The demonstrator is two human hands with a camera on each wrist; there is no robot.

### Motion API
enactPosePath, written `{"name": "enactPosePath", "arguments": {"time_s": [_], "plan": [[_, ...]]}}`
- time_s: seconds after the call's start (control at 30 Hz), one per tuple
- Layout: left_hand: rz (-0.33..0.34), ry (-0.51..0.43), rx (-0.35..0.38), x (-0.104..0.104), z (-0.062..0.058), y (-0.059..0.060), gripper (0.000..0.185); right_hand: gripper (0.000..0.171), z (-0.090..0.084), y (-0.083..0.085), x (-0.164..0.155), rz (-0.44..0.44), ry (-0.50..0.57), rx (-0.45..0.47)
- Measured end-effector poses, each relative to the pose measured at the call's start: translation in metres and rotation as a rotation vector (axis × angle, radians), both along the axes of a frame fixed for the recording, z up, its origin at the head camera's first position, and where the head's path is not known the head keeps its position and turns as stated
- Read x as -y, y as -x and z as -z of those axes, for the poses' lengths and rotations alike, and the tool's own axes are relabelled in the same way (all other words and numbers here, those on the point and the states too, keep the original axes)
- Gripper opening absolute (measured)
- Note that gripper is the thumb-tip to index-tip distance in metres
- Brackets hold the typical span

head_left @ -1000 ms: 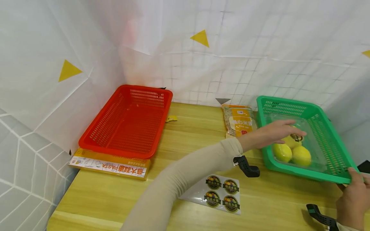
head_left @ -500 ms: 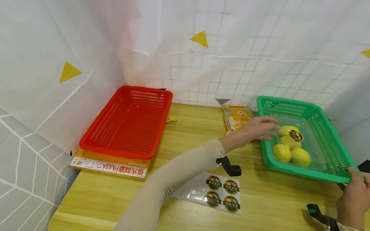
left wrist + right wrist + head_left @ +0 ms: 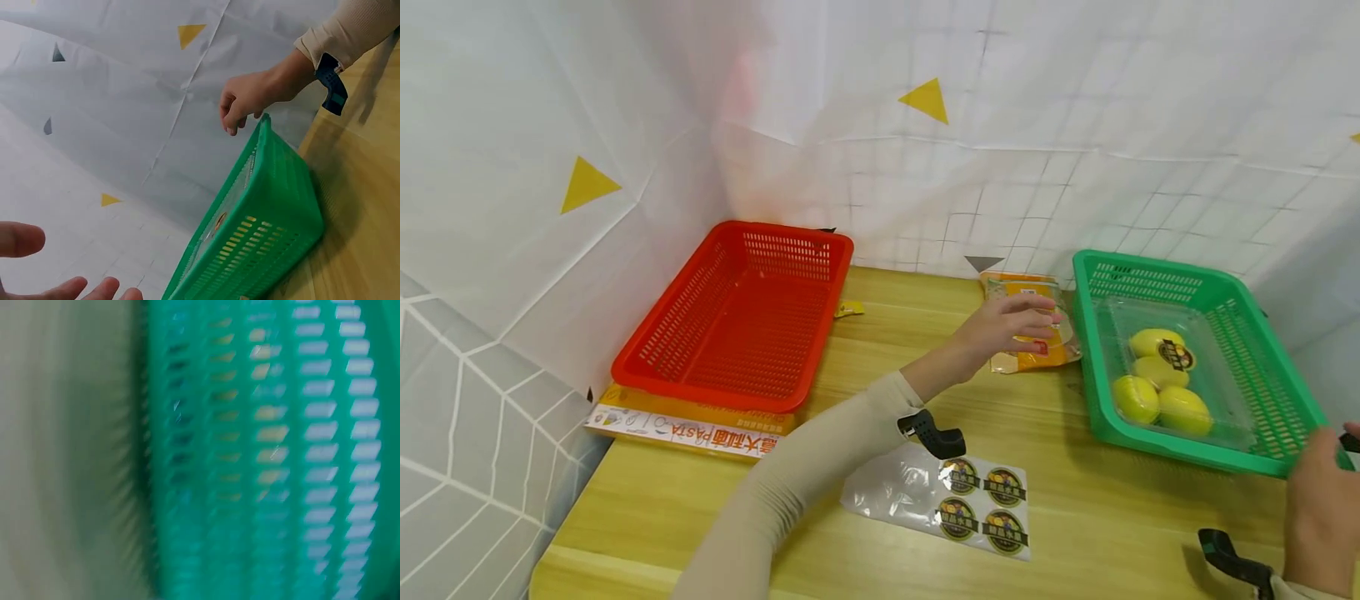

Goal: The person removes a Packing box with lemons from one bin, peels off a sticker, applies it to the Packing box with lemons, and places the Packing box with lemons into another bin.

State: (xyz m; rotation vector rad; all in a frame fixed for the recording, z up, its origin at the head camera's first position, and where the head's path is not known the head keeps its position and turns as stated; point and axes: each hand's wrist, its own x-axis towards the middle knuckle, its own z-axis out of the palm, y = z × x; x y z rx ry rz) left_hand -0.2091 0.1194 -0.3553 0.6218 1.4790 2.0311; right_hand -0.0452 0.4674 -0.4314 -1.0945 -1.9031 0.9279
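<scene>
Even, bright, diffuse light fills the head view, seemingly from above; shadows are soft and short, lying under the green basket (image 3: 1195,433) and the red basket (image 3: 730,325) on the wooden table (image 3: 880,383). Glare whitens the clear bag (image 3: 895,492) near the middle. Straight lines bow toward the left edge. The left wrist view is sharp, with a darker shadow beside the basket (image 3: 275,225). The right wrist view is heavily motion-blurred, showing only smeared green mesh (image 3: 281,450).
</scene>
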Motion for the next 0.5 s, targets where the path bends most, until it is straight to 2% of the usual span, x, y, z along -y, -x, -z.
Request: {"name": "enactPosePath", "arguments": {"time_s": [0.1, 0.2, 0.3, 0.4, 0.5], "plan": [[-0.019, 0.008, -0.007, 0.017, 0.001, 0.0, 0.034, 0.042, -0.012, 0.006, 0.014, -0.055, -0.049, 0.001], [-0.028, 0.008, -0.018, 0.034, 0.001, 0.0, 0.036, 0.036, -0.022, 0.012, 0.028, -0.13, -0.086, -0.031], [-0.051, 0.014, -0.049, 0.05, 0.0, 0.0, 0.036, 0.039, -0.034, 0.021, 0.042, -0.209, -0.164, -0.067], [-0.1, 0.063, -0.14, 0.066, -0.001, -0.002, 0.037, 0.042, -0.044, 0.031, 0.054, -0.285, -0.285, -0.079], [-0.16, 0.151, -0.298, 0.08, -0.003, -0.005, 0.039, 0.04, -0.051, 0.041, 0.063, -0.353, -0.377, -0.089]]}}
